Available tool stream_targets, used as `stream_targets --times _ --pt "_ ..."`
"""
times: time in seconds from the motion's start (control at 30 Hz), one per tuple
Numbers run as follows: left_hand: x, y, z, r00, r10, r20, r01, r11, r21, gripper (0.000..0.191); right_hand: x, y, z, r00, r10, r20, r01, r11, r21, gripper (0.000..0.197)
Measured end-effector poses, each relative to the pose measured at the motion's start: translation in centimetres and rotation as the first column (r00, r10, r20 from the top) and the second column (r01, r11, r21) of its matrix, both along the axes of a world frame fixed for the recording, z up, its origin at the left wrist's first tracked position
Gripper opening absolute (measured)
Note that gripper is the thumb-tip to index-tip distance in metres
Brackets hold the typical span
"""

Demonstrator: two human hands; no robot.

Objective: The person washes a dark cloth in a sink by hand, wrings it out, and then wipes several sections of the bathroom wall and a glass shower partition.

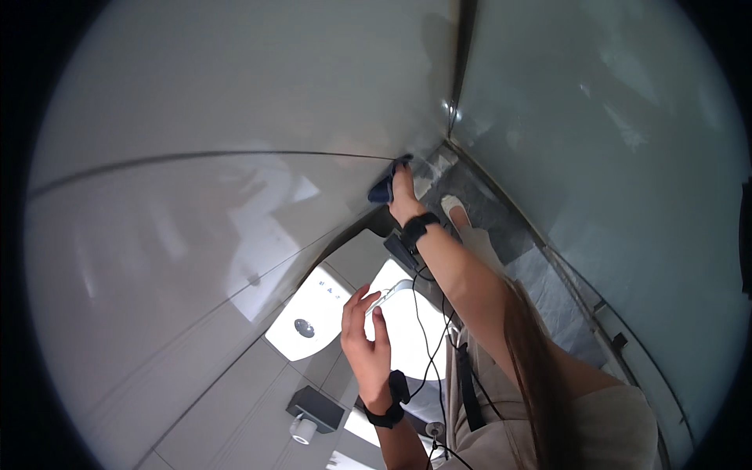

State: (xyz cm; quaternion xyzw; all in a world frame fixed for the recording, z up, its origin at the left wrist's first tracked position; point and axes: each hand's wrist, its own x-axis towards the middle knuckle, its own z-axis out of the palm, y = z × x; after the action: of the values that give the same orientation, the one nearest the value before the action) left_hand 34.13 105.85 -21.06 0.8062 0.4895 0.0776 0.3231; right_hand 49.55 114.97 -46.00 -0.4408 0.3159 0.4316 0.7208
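My right hand (403, 191), at the end of an outstretched arm, presses a dark blue cloth (382, 189) against the glossy light wall panel (329, 176), low near the corner. Below it, my left hand (363, 335) hangs in the air with its fingers apart and slightly bent, holding nothing. It overlaps a white toilet (411, 329) in the view; I cannot tell whether it touches it. Both wrists wear black bands, with thin black cables (432, 352) running between my arms and body.
A white toilet tank (308, 317) with a round button stands against the wall. A dark holder (315, 408) carries a toilet paper roll (303, 430). To the right rises a glossy greenish panel (623, 147) with a metal-edged base. My shoe (454, 205) rests on grey floor tiles (508, 235).
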Motion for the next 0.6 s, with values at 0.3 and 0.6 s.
stream_targets --times 0.3,0.6 --pt "-12.5 -1.0 3.3 0.825 0.391 0.409 -0.360 0.920 -0.154 0.030 -2.3 -11.8 15.2 0.966 0.186 0.178 -0.256 0.636 0.727 0.041" --pt "-20.3 -8.6 4.7 0.442 0.594 0.672 -0.730 0.674 -0.116 0.032 -2.5 -24.4 18.0 0.910 0.410 0.064 -0.330 0.620 0.712 0.049"
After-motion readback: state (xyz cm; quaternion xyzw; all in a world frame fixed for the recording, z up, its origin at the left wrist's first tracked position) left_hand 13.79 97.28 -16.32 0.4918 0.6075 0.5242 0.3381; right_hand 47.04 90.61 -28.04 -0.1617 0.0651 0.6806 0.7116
